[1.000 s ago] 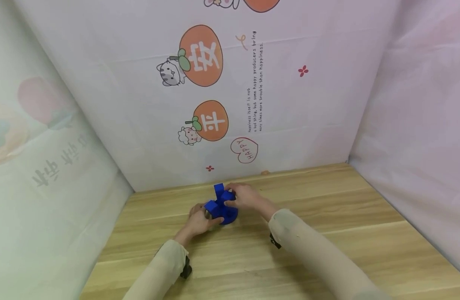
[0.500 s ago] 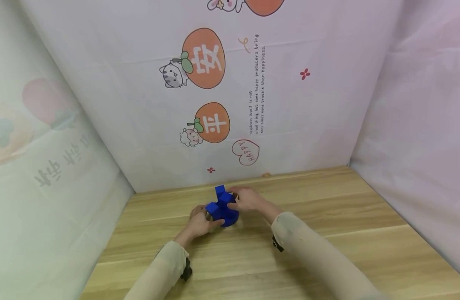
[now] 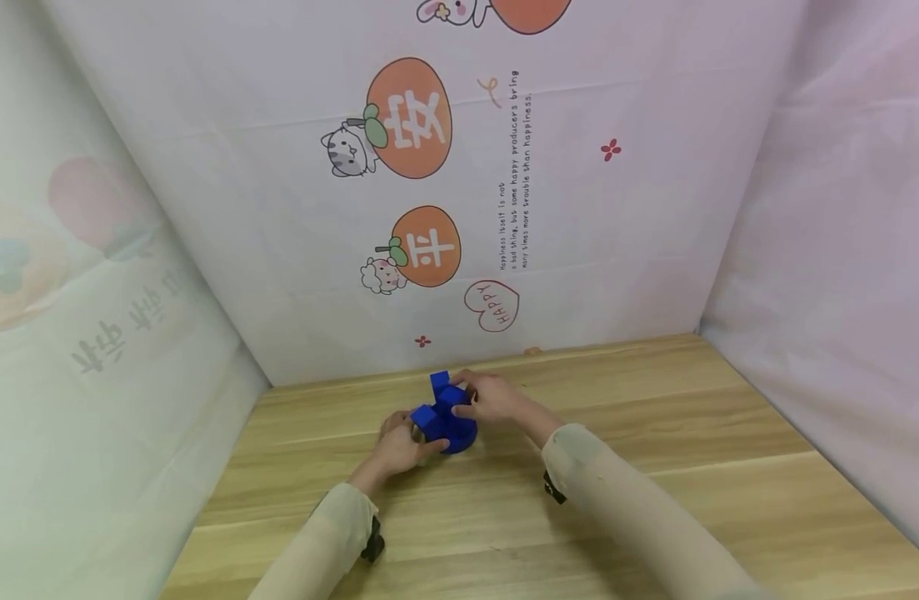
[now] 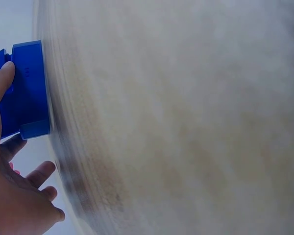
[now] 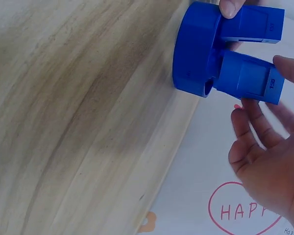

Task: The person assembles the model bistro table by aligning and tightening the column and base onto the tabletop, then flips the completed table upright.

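A round blue base (image 3: pixel 461 438) stands on the wooden table near the back wall, with several upright blue blocks rising from it. My left hand (image 3: pixel 396 445) grips the assembly from the left: its thumb lies along the front of the base and its fingers reach behind the left block (image 3: pixel 425 418). The right hand (image 3: pixel 495 398) pinches the right block (image 5: pixel 252 78) between thumb and fingers; in the right wrist view that block's lower end meets the base. A further block (image 3: pixel 440 384) stands at the back, untouched as far as I see.
The wooden table (image 3: pixel 654 467) extends to both sides and toward me. A white printed cloth (image 3: pixel 579 217) hangs close behind the blue pieces. Plain cloth walls (image 3: pixel 841 275) flank the table. Black straps (image 3: pixel 372 542) sit at the wrists.
Both hands stay on the blue pieces. The right hand's fingers shift slightly around the right block. The whole head view has moved a little.
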The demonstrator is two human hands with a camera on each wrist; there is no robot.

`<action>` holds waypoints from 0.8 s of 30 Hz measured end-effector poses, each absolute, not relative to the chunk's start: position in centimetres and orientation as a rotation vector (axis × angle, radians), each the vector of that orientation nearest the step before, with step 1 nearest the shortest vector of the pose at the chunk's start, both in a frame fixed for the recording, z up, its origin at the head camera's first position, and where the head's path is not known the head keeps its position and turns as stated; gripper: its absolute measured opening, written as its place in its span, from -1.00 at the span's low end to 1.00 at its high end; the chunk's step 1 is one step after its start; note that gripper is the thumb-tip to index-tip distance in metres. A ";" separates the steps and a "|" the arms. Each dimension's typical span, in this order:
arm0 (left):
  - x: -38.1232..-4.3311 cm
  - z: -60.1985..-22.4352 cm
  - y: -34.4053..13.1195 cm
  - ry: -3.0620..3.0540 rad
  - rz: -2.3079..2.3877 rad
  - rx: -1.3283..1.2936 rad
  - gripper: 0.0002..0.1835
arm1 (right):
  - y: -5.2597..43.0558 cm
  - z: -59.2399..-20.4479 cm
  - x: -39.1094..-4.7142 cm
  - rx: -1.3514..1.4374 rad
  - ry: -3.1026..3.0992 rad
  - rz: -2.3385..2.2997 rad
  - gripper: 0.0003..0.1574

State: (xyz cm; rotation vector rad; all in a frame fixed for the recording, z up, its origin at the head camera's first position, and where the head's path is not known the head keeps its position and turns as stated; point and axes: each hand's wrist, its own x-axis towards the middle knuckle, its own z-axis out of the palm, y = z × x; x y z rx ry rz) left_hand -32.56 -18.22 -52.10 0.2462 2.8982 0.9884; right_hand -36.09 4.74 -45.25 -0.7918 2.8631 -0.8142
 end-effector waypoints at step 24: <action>-32.3 -51.8 -17.9 2.917 0.962 0.249 -0.03 | 5.5 -45.5 -36.5 -0.736 2.924 -0.895 -0.38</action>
